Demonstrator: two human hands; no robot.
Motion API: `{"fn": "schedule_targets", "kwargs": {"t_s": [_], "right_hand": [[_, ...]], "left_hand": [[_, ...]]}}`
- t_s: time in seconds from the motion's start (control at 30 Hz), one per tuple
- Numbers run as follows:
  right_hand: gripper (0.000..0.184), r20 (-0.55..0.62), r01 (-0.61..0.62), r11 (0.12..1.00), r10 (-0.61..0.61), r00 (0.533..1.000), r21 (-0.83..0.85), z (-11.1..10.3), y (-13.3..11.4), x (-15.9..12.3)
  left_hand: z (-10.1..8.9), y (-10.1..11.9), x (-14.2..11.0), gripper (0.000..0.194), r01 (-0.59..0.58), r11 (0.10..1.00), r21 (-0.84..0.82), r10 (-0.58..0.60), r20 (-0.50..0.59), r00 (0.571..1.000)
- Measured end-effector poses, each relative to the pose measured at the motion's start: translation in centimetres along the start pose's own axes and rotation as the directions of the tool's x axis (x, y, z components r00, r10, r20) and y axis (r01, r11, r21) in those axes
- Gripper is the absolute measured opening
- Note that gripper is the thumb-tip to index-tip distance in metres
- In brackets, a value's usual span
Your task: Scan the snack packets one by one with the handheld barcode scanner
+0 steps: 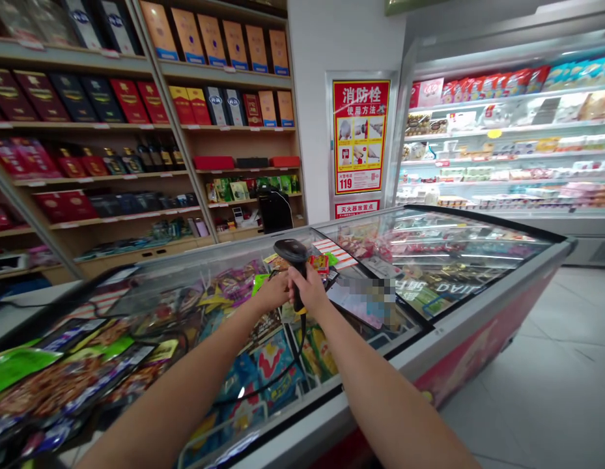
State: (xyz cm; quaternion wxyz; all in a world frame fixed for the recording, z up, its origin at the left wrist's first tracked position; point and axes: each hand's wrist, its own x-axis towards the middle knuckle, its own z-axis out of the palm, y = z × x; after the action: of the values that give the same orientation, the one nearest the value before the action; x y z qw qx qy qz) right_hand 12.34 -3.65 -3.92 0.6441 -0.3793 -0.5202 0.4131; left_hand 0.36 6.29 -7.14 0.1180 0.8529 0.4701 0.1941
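Note:
In the middle of the head view, a black handheld barcode scanner is held up over the glass top of a chest freezer. My right hand wraps round its handle, and a black cable hangs from the base. Close against the handle is my left hand, its fingers curled. Whether they grip the handle or something small is hidden. Small red and yellow packets lie just beyond the hands. To the right, a flat device with a lit screen rests on the glass, partly pixelated.
Packaged snacks lie at the lower left. Blue bags show beneath the freezer glass. Shelves of boxed bottles stand behind. A red fire-hydrant poster is on the wall, and a refrigerated display stands at right.

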Motion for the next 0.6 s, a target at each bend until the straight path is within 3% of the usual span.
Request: {"fn": "schedule_targets", "kwargs": {"t_s": [0.1,0.2,0.27,0.37,0.6], "right_hand": [[0.032,-0.039,0.024,1.0,-0.023,0.999,0.014,-0.4,0.3,0.2],[0.032,-0.066,0.031,0.998,-0.028,0.997,0.052,-0.8,0.7,0.4],[0.032,-0.083,0.026,0.997,-0.02,0.996,0.066,-1.1,0.9,0.5],[0.033,-0.112,0.016,0.998,-0.009,0.994,0.062,-1.3,1.1,0.7],[0.032,-0.119,0.021,0.999,-0.017,0.993,0.036,-1.3,1.3,0.6]], "left_hand": [[-1.3,0.3,-1.3,0.026,0.035,0.999,-0.034,-0.034,0.028,0.999],[-2.0,1.2,-1.3,0.043,0.271,0.962,0.044,-0.264,-0.118,0.957],[-2.1,1.7,-0.9,0.051,0.384,0.917,0.112,-0.37,-0.122,0.921],[-1.7,1.9,-0.5,0.055,0.373,0.918,0.135,-0.369,-0.056,0.928],[-1.0,1.0,-0.3,0.051,0.392,0.916,-0.09,-0.402,-0.154,0.903]]}}
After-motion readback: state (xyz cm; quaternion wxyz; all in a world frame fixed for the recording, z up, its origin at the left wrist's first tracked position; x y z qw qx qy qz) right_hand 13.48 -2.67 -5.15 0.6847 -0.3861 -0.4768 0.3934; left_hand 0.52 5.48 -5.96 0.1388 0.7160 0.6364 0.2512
